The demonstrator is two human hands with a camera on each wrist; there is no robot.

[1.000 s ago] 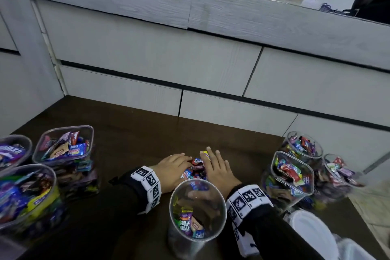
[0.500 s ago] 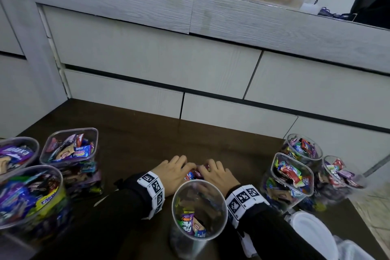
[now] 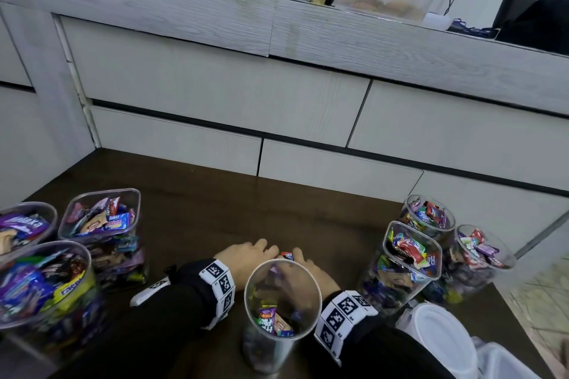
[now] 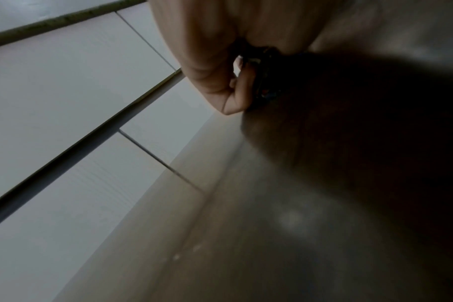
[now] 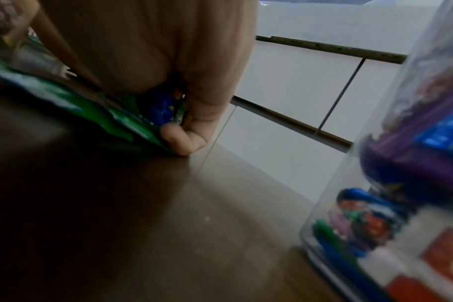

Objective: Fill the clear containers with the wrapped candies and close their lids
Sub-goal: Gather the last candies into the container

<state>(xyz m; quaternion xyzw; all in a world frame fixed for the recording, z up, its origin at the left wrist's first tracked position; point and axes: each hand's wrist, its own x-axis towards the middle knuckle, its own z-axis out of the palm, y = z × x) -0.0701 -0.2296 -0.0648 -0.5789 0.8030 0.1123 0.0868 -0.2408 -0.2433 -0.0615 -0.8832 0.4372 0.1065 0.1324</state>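
Left hand (image 3: 246, 255) and right hand (image 3: 303, 268), each grip curled around wrapped candies (image 3: 286, 255) heaped on the dark surface (image 3: 215, 209), just behind the upright clear container (image 3: 281, 298), mouth up, long axis vertical.

Table (image 3: 197, 209) dark brown; drawer fronts (image 3: 215, 83) pale grey woodgrain; wristbands (image 3: 220, 283) white, black square markers; candies (image 3: 271, 318) multicoloured; lid (image 3: 443, 338) white.

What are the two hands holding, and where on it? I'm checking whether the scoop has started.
Both hands gather the loose wrapped candies on the table: the right hand curls its fingers round the pile's right side, the left hand round its left.
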